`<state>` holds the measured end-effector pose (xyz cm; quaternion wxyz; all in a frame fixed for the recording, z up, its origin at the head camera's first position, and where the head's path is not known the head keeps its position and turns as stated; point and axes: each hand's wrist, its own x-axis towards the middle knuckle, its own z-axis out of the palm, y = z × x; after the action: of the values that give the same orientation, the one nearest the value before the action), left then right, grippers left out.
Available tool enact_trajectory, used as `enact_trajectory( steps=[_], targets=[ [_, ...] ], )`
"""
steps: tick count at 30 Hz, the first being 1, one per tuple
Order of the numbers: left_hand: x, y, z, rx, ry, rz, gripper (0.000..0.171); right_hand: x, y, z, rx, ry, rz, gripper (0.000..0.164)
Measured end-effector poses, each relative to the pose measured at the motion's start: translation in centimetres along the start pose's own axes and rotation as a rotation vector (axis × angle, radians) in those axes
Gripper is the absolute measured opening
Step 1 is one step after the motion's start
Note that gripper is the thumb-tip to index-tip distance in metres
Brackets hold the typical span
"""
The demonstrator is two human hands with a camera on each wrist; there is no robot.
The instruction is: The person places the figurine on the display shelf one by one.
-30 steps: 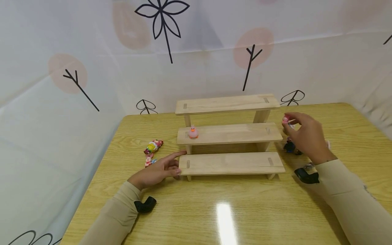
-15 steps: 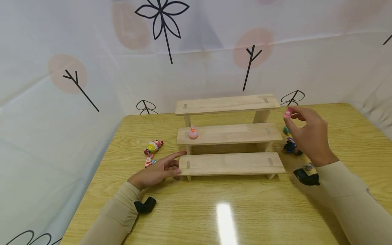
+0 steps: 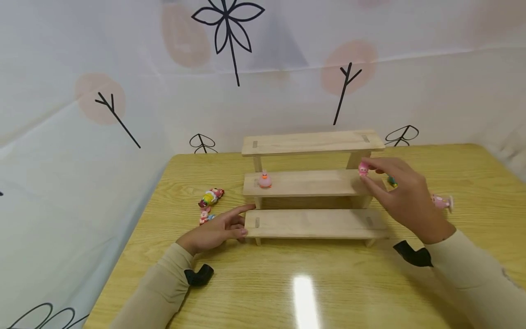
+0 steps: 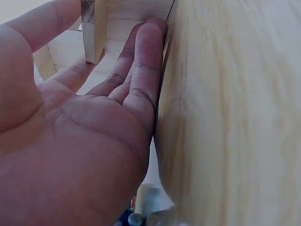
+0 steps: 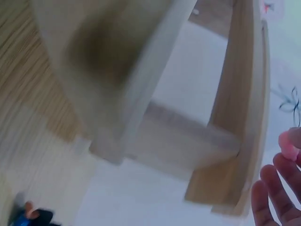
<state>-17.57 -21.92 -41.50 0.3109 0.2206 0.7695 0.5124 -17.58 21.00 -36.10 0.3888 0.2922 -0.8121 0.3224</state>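
In the head view a three-tier wooden display stand stands on the table. My left hand touches the left end of its lowest step, thumb at the front corner and forefinger stretched toward the back. The left wrist view shows this hand's fingers lying straight along the wood. Between thumb and forefinger my right hand pinches a small pink figurine over the right end of the middle step. Only part of the figurine shows at the right wrist view's edge. A pink bird figurine sits at that step's left end.
Left of the stand lie a red-and-yellow figurine and a small rabbit-like figurine. A pink figurine and a green one lie to the right, partly behind my right hand. A patterned cloth hangs behind the table.
My right hand has carried the pink figurine left, from beside the stand to over the middle step's right end. The left hand stays on the lowest step. The head view has shifted slightly.
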Motion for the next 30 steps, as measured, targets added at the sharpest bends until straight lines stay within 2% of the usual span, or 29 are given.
enact_trajectory(
  steps=[4,8,11,15,30],
  targets=[
    [0.1,0.0,0.0,-0.013,-0.004,-0.002,0.065,0.4,-0.8,0.9,0.018,-0.038,-0.079,0.054],
    [0.2,-0.1,0.0,-0.011,0.000,-0.010,0.066,0.6,-1.6,1.9,0.008,-0.103,-0.098,0.047],
    [0.2,-0.2,0.0,-0.003,0.003,-0.010,0.066,0.9,-2.1,2.7,0.002,-0.159,-0.080,0.033],
    [0.2,-0.2,-0.1,0.000,0.005,-0.006,0.066,1.4,-2.7,3.8,-0.017,-0.202,-0.048,0.044],
    [0.2,-0.1,-0.1,0.002,0.000,0.010,0.066,2.3,-4.3,6.9,0.088,-0.300,0.074,0.033]
  ],
)
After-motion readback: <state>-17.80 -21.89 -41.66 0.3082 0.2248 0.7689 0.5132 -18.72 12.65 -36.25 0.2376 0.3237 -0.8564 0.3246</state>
